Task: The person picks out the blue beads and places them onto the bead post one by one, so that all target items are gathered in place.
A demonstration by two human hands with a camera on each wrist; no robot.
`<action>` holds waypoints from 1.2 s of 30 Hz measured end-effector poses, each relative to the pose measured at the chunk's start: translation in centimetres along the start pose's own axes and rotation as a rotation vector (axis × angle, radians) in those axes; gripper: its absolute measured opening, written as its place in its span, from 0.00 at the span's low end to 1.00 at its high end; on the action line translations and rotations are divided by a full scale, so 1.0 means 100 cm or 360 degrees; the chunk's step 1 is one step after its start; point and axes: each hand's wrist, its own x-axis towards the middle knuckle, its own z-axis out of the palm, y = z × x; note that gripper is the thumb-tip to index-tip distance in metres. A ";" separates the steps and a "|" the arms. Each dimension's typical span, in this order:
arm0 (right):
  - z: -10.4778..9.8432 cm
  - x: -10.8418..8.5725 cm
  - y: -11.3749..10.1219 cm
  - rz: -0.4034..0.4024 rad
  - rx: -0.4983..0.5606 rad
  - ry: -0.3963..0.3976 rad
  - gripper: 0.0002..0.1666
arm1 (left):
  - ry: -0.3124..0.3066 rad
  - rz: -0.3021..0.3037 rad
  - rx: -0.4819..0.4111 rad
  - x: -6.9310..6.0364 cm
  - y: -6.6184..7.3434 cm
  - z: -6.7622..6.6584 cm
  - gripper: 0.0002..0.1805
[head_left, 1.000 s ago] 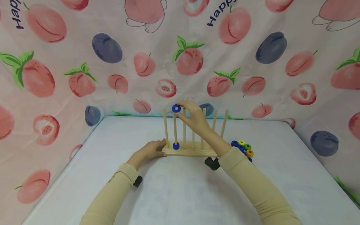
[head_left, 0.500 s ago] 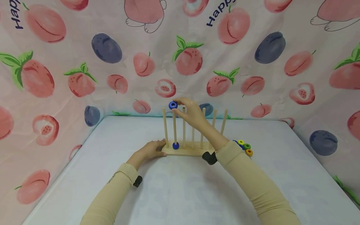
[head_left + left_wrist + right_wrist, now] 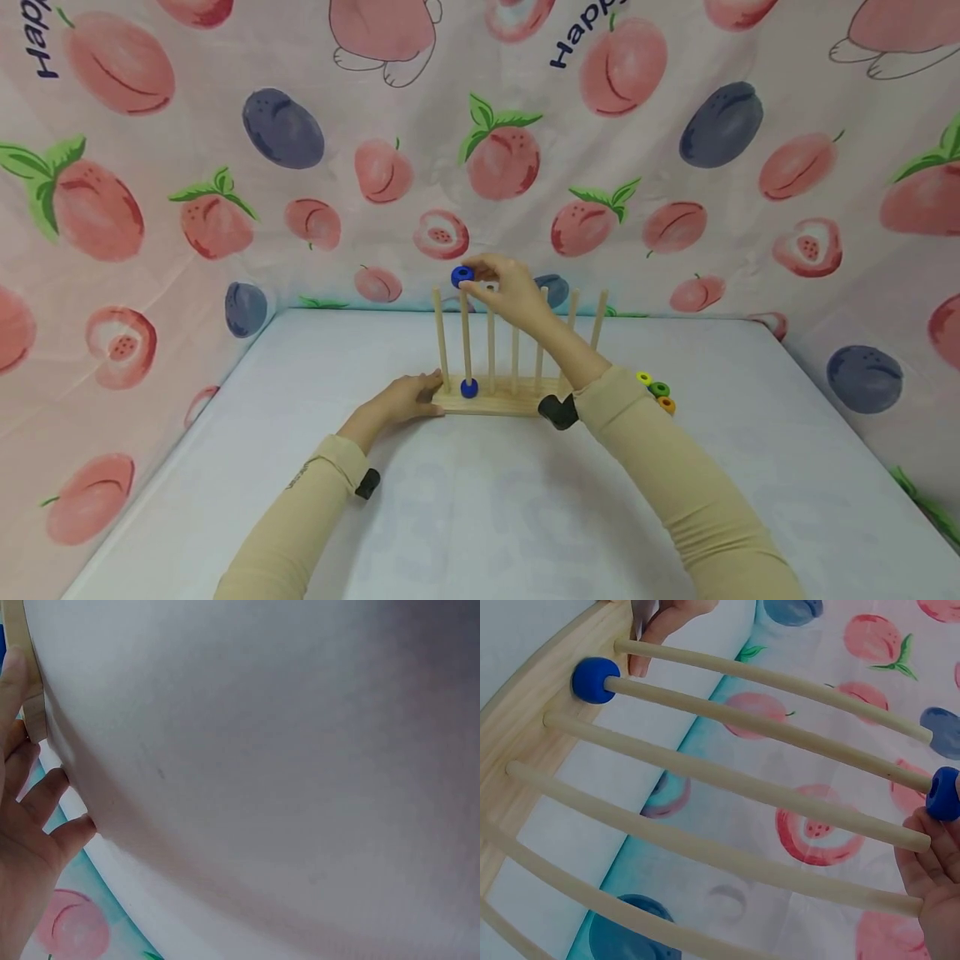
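My right hand (image 3: 519, 293) pinches a blue wooden bead (image 3: 462, 277) between thumb and fingers. That bead sits at the tip of the second peg from the left; in the right wrist view the held bead (image 3: 943, 795) meets the peg's end, though I cannot tell whether the peg has entered its hole. Another blue bead (image 3: 469, 388) rests at the foot of the same peg. At the left end of the wooden peg stand (image 3: 487, 406), my left hand (image 3: 405, 398) grips the base, thumb in front. The left wrist view shows the base's corner (image 3: 34, 712) beside the thumb.
Several loose beads, among them a green bead (image 3: 659, 389) and an orange bead (image 3: 666, 405), lie right of the stand, partly hidden by my right sleeve (image 3: 637, 433). A fruit-print cloth (image 3: 360, 125) hangs behind the white table (image 3: 465, 517).
The right hand has shifted the bead slightly left and up and tilted it from facing the camera to lying flatter over the peg tip. The left hand has stayed put.
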 end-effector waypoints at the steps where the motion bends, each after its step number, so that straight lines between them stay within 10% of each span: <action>1: -0.001 0.000 0.000 0.0013 0.0003 -0.0011 0.21 | -0.0002 -0.0004 -0.0002 0.000 0.000 0.000 0.37; 36: -0.004 0.002 0.001 0.0064 0.0037 -0.0071 0.18 | -0.0028 -0.0036 -0.0019 0.000 0.002 -0.001 0.38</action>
